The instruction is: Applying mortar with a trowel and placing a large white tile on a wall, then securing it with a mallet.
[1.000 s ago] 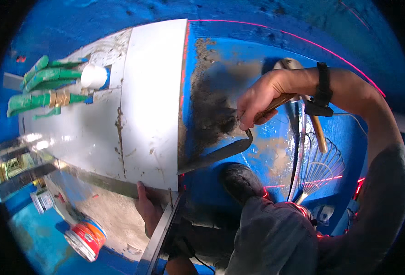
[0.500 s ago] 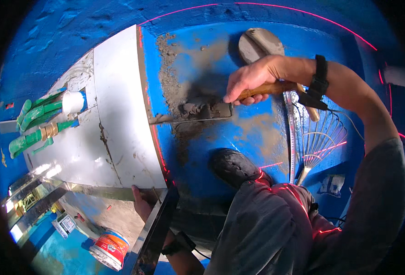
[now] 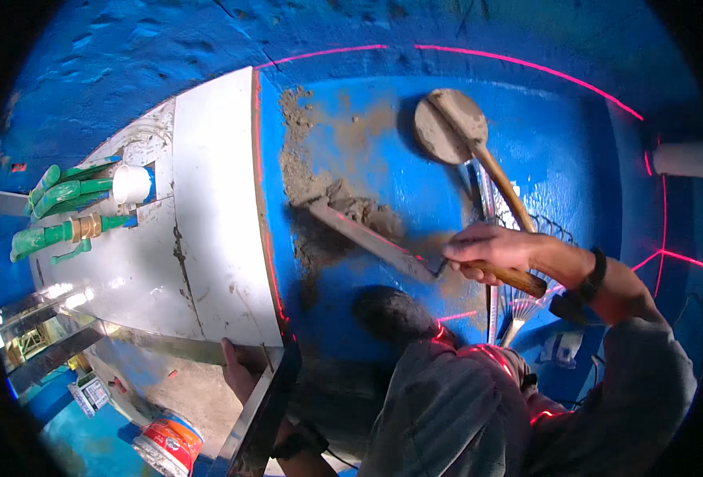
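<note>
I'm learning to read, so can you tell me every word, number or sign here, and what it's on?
I can't read any writing clearly here.
Red and orange bucket: printed marks, too small and blurred to read.
White box: dark marks, too small to read.
Pale packet: too blurred to tell.
Trowel in the right hand: no writing that I can see.
</note>
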{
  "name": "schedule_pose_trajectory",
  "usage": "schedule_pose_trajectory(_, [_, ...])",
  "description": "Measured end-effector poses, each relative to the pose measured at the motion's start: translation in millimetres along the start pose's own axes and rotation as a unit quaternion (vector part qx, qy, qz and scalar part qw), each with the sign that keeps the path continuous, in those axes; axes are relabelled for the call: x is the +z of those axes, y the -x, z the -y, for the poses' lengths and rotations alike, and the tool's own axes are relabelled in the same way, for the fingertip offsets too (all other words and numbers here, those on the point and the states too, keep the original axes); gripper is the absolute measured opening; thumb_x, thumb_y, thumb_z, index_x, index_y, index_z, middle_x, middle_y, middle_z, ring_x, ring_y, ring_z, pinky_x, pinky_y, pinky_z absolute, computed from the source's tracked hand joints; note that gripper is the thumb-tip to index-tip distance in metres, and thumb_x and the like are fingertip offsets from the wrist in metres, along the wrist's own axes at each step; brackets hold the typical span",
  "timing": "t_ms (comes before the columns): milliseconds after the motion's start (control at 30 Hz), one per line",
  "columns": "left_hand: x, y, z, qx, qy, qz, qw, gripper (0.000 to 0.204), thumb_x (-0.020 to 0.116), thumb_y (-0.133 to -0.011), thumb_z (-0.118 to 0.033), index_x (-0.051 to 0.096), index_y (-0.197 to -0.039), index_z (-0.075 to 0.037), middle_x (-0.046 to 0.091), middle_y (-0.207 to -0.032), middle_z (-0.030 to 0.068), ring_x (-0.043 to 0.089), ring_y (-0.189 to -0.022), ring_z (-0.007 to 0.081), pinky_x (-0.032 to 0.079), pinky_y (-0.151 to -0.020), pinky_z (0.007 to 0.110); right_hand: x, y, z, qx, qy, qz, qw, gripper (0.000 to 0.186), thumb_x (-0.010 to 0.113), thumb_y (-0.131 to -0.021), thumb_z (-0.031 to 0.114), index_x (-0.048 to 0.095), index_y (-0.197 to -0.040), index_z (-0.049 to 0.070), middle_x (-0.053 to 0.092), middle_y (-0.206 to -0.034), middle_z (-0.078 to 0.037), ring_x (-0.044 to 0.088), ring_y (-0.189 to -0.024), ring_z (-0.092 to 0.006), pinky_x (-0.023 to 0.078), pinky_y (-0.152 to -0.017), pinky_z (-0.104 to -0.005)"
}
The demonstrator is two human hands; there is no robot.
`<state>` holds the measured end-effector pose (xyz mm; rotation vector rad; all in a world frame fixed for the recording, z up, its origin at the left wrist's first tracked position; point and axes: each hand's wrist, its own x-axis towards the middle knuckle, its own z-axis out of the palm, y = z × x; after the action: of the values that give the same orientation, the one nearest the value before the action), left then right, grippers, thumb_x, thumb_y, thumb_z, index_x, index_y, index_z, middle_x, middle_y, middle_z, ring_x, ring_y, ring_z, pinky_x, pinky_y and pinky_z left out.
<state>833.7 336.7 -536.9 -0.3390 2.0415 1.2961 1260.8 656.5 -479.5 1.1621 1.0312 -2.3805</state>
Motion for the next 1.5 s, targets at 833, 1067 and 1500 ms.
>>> schedule_pose_trajectory(833, [-1.8,-16.6,21.7,0.055,0.102,0.037,0.993,0.068,0.074,-0.097,-0.048,0.060,-0.131,0.008,0.069,-0.125,0.0170,0.068,-0.111,0.0282,0.056,-0.097,0.042,-12.4,14.1,-87.9,-0.279,0.649,-0.390,0.591,0.026,0.079,-0.082,0.019,0.067,-0.102,0.007,0.066,-0.089,-0.011,0.070,-0.073,-0.0327,0.056,-0.061,-0.0451])
schedule_pose_trajectory(1067, [-14.3,-32.8,28.4,0.028,0.057,0.010,0.998,0.069,0.073,-0.096,-0.052,0.062,-0.127,0.009,0.070,-0.120,0.0167,0.070,-0.102,0.0278,0.058,-0.089,0.041,-11.8,-40.3,-115.7,-0.259,0.618,-0.457,0.585,0.026,0.079,-0.083,0.022,0.072,-0.106,0.010,0.062,-0.089,-0.007,0.068,-0.077,-0.0276,0.056,-0.063,-0.0425])
schedule_pose_trajectory(1500, [2.8,-6.6,20.2,0.065,0.116,0.040,0.990,0.063,0.069,-0.101,-0.046,0.059,-0.136,0.007,0.069,-0.126,0.0151,0.068,-0.111,0.0251,0.053,-0.098,0.040,-10.1,-46.9,-97.5,-0.378,0.621,-0.486,0.486,0.038,0.075,-0.078,0.007,0.073,-0.115,0.007,0.057,-0.082,-0.006,0.060,-0.072,-0.0246,0.048,-0.061,-0.0408])
